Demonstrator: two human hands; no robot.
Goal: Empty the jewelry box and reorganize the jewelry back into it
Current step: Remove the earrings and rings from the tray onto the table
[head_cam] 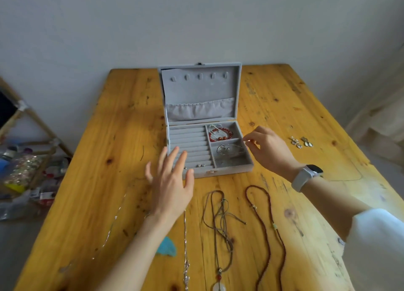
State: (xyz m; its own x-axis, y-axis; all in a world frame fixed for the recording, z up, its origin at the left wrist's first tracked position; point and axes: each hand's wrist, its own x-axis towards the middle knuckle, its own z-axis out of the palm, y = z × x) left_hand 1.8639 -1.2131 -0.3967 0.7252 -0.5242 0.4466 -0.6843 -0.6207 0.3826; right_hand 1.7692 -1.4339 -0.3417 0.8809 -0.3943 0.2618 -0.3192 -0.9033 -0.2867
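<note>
your left hand (172, 179) is spread flat, fingers straight and apart, hovering over the near left corner of the grey jewelry box (244, 166); whether the fingertips touch the ring rolls (188, 142) beneath them cannot be told. your right hand (267, 150) sits at the box's right wall, thumb and forefinger drawn together as if pinching something fine, though what lies between them is too small to make out. a pale watch (308, 174) wraps that wrist, and a white sleeve (376, 247) covers the forearm behind it.

the box stands open on the wooden table (109, 159), lid upright with a row of hooks and a gathered pocket. in the far right compartment lies a red bead bracelet (220, 134); in the near right compartment lie silver bangles (229, 152). small silver pieces (200, 165) rest in the nearest ring roll.

on the table in front of the box lie a brown cord necklace (218, 225) with a pale round pendant, a dark red bead necklace (269, 231) to its right, and a thin silver chain (185, 247) to its left. a turquoise piece (168, 248) shows beside your left forearm. earrings (301, 142) lie well to the right of the box.
</note>
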